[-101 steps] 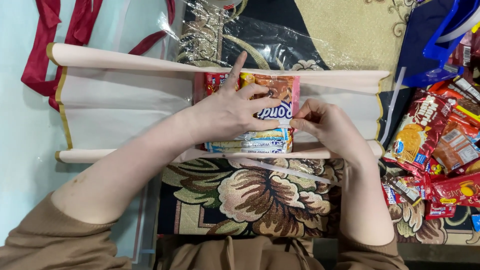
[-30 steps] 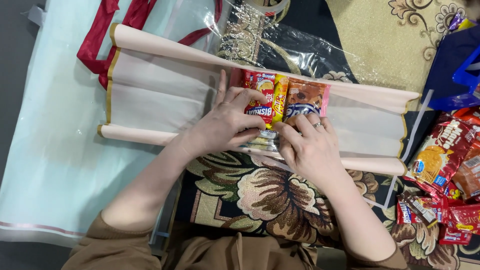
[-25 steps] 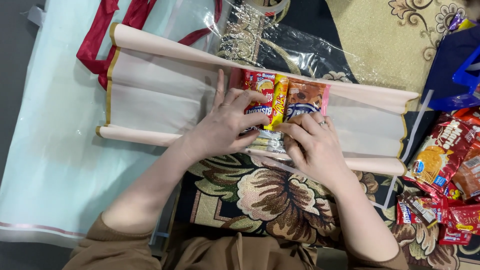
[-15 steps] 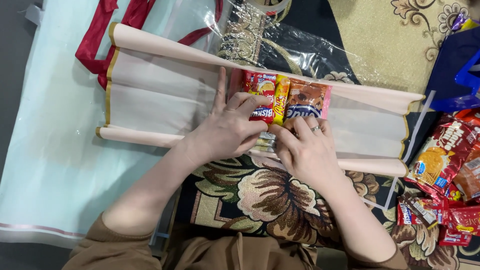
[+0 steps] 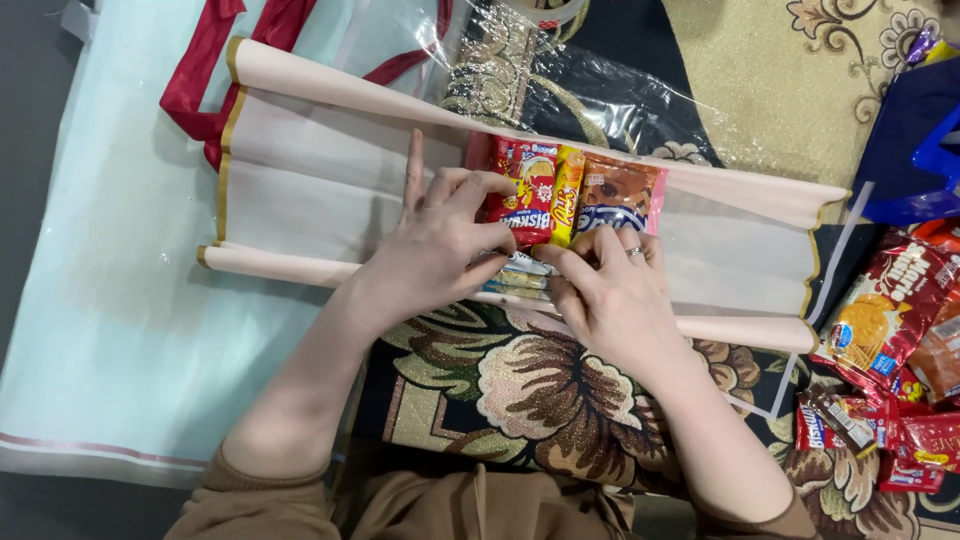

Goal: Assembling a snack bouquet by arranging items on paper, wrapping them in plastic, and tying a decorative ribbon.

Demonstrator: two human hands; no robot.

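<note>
Snack packets are being held at the middle of the pale wrapping paper. They are being pressed by the left hand at nine o'clock, its fingers spread, and pinched at six o'clock by the right hand. If pressure is eased, the glossy packets may be sliding apart and the paper creasing.
</note>
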